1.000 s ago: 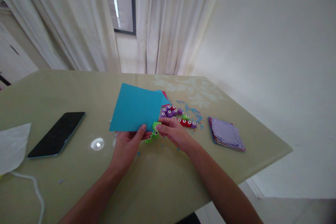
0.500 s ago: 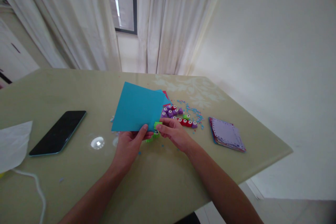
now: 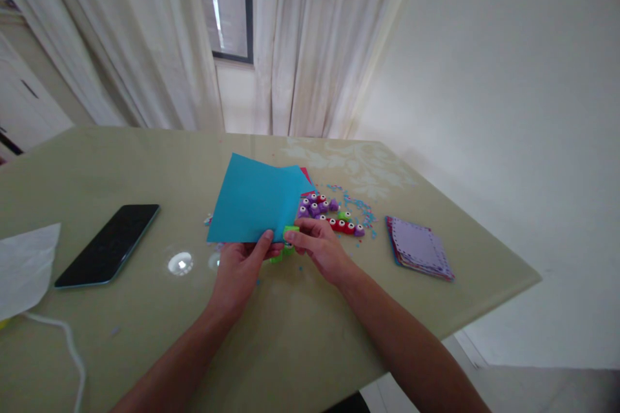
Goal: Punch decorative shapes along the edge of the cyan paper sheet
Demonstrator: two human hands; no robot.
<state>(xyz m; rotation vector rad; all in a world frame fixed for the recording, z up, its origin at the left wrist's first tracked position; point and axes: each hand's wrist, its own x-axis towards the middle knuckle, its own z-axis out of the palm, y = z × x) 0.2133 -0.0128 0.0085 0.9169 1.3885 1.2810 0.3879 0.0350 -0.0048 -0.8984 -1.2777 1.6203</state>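
A blue square sheet of paper (image 3: 256, 200) is held up in front of me, tilted. My left hand (image 3: 242, 268) pinches its lower edge, thumb on top and fingers beneath. My right hand (image 3: 320, 242) is closed on a small green paper punch (image 3: 291, 231) at the sheet's lower right corner. Whether the punch is pressed down cannot be seen. Another bit of green plastic (image 3: 276, 258) shows just below the fingers. Behind my right hand lie several purple and red pieces with round eyes (image 3: 314, 205), partly covered by the paper.
Blue and pink confetti (image 3: 361, 206) is scattered to the right. A stack of paper squares (image 3: 420, 248), the top one purple with punched edges, lies near the right edge. On the left are a black phone (image 3: 109, 245), a white sheet (image 3: 26, 264) and a white cable (image 3: 72, 348).
The blue sheet's top edge has dipped and shifted slightly right. Both hands keep nearly the same place and the same hold.
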